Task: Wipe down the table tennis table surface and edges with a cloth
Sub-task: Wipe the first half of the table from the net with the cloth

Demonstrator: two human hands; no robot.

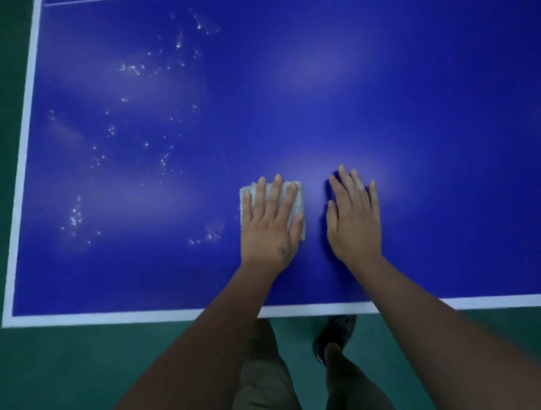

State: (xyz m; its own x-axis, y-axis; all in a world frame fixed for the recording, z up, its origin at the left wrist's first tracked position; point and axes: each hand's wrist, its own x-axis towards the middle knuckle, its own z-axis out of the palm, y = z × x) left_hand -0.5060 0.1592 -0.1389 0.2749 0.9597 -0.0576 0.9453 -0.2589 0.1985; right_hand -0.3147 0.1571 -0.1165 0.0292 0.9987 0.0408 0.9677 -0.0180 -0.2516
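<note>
The blue table tennis table (322, 87) fills most of the view, with a white line along its near edge (117, 317) and its left edge (25, 146). A small folded white cloth (296, 202) lies flat on the blue surface near the front middle. My left hand (270, 225) presses down on the cloth with straight, spread fingers and covers most of it. My right hand (354, 219) lies flat on the bare surface just to the right of the cloth, fingers straight. Scattered water droplets (131, 140) glisten on the left half of the table.
Green floor (87, 365) shows below the near edge and along the left side. My legs and a dark shoe (336, 336) stand close to the near edge. A thin white line (58, 3) crosses the far top left.
</note>
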